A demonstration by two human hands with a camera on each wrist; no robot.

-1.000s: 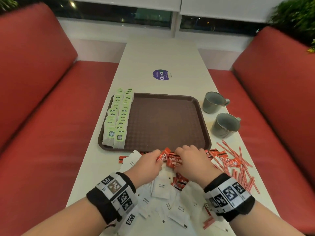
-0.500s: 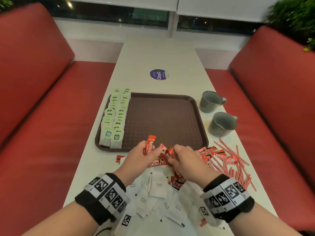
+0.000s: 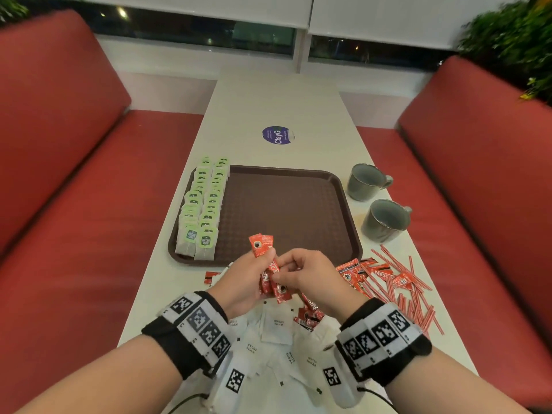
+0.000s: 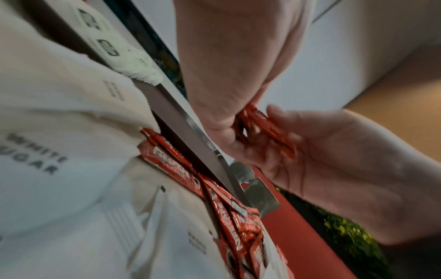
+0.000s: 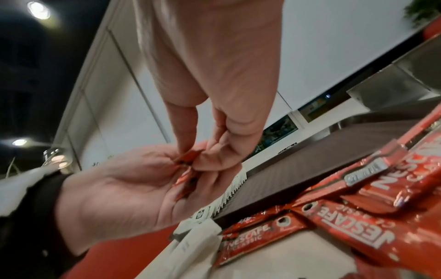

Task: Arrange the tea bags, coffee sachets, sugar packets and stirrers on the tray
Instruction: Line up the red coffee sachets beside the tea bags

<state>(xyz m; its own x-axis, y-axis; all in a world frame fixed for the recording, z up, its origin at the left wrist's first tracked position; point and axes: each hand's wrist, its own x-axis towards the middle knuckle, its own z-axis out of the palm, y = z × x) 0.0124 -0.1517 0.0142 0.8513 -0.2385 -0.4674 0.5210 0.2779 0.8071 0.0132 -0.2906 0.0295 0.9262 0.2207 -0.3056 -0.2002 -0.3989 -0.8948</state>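
Both hands are raised together just in front of the brown tray [image 3: 298,174]. My left hand [image 3: 248,279] grips a small bundle of red coffee sachets [image 3: 264,249], held upright. My right hand [image 3: 301,273] pinches the same bundle [image 5: 188,156] from the other side. Two rows of green-tagged tea bags [image 3: 206,201] lie along the tray's left side. More red coffee sachets [image 3: 358,273] lie loose on the table [image 3: 283,100] to the right, beside red-striped stirrers [image 3: 403,288]. White sugar packets [image 3: 276,325] are heaped under my wrists.
Two grey mugs [image 3: 366,182] [image 3: 385,219] stand right of the tray near the table edge. A purple round sticker [image 3: 277,135] lies beyond the tray. Red bench seats [image 3: 89,234] run along both sides. One sachet [image 3: 210,276] lies left of my hands.
Both hands have lifted off the table with sachets gathered from the pile, and the bundle has been turned upright between them.
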